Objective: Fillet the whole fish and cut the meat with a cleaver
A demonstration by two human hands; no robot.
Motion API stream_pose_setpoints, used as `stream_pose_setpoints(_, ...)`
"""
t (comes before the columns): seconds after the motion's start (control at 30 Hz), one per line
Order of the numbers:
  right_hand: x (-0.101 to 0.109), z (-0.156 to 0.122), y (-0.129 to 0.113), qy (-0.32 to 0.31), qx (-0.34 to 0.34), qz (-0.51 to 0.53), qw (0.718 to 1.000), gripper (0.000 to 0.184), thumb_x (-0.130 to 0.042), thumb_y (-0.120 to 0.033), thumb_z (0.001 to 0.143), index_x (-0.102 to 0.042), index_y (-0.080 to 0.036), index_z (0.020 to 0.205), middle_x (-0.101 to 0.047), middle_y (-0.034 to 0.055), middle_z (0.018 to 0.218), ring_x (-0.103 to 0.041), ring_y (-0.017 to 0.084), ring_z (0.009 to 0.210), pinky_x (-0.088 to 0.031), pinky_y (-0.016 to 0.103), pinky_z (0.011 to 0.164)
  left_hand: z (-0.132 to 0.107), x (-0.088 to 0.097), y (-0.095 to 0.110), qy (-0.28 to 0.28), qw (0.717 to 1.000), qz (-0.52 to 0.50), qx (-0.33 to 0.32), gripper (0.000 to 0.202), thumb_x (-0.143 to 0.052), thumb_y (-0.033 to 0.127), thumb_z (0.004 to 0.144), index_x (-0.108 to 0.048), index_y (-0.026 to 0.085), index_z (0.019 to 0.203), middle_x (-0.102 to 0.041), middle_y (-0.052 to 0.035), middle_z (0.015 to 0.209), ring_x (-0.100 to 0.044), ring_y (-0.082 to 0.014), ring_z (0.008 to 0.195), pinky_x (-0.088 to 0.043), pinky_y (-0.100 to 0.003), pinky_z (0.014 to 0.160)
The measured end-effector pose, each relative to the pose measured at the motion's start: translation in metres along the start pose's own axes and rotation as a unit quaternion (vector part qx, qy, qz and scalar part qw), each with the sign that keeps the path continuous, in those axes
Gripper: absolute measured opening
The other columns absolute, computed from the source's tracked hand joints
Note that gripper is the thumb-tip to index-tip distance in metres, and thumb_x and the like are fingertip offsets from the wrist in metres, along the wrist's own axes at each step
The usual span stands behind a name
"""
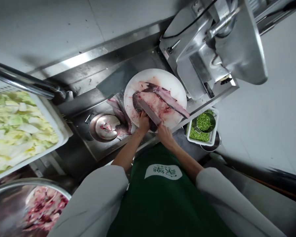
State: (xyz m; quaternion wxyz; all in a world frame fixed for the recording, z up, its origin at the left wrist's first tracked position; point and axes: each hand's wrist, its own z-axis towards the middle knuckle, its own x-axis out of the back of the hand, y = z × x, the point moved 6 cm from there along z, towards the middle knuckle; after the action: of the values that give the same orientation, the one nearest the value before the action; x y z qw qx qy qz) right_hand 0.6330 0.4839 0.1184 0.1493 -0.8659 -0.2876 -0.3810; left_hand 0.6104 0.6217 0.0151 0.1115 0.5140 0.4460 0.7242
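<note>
- Two bare grips of mine meet low on a round white board (167, 77), which sits on the metal tabletop (145, 56).
- My right grip (164, 134) is closed round the handle of a broad knife (149, 111), its blade slanting up and left across the board.
- My left grip (144, 121) is on a dark-skinned fish piece (136, 101) at the board's lower left, near the blade; I cannot tell how tightly the fingers close.
- Beyond the knife, a long pink fish strip (169, 98) lies aslant, its lower end jutting past the board's right edge.
- Left of the board, more fish (120, 113) lies between it and a two-handled pot (92, 126) with pinkish scraps inside.
- Up to my right stands a metal slicer (194, 74); below it, a white basket (216, 123) holds chopped greens (197, 135).
</note>
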Motion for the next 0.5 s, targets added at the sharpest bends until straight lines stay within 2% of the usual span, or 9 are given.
stream_pose_setpoints(0.1,0.000,0.000,0.009,-0.007,-0.043,-0.003,0.999,0.046,-0.031,-0.008,0.105,-0.059,-0.004,0.141,-0.077,0.0259,0.117,-0.077,0.030,0.112,-0.057,0.034,0.091,0.002,-0.003,0.003,-0.012,1.000,-0.003,-0.003,0.011,-0.072,0.021,0.085,-0.080,0.021,0.093,-0.075,-0.0131,0.118,-0.057,-0.0376,0.132,-0.039,-0.055,0.116)
stream_pose_setpoints(0.23,0.019,0.030,-0.011,0.052,-0.011,-0.006,0.999,0.051,-0.027,-0.007,0.104,-0.057,-0.002,0.145,-0.075,0.0278,0.125,-0.074,0.029,0.120,-0.056,0.033,0.096,0.001,-0.005,0.007,-0.024,1.000,0.009,0.004,0.015,-0.069,0.019,0.089,-0.082,0.020,0.097,-0.075,-0.0141,0.121,-0.056,-0.0368,0.133,-0.038,-0.055,0.117)
stream_pose_setpoints(0.3,0.021,0.037,-0.015,0.066,-0.003,-0.010,0.998,0.053,-0.026,-0.005,0.103,-0.055,0.000,0.147,-0.074,0.0276,0.128,-0.073,0.029,0.122,-0.056,0.033,0.098,0.001,-0.004,0.008,-0.023,1.000,0.011,0.009,0.018,-0.066,0.020,0.092,-0.082,0.020,0.099,-0.075,-0.0136,0.122,-0.056,-0.0358,0.134,-0.039,-0.054,0.117)
stream_pose_setpoints(0.43,0.002,0.018,0.012,0.012,-0.032,-0.035,0.999,0.052,-0.032,-0.006,0.102,-0.057,-0.002,0.147,-0.076,0.0268,0.121,-0.076,0.030,0.114,-0.057,0.036,0.095,0.003,-0.003,0.010,-0.018,1.000,0.008,0.005,0.017,-0.070,0.024,0.093,-0.083,0.022,0.103,-0.075,-0.0124,0.127,-0.056,-0.0355,0.136,-0.039,-0.054,0.118)
stream_pose_setpoints(0.5,0.000,0.018,0.019,0.003,-0.031,-0.055,0.998,0.053,-0.036,-0.006,0.101,-0.057,-0.002,0.149,-0.076,0.0286,0.120,-0.076,0.032,0.113,-0.058,0.039,0.095,0.003,-0.003,0.012,-0.019,1.000,0.006,0.003,0.015,-0.071,0.024,0.093,-0.083,0.022,0.102,-0.075,-0.0127,0.127,-0.056,-0.0355,0.136,-0.039,-0.054,0.118)
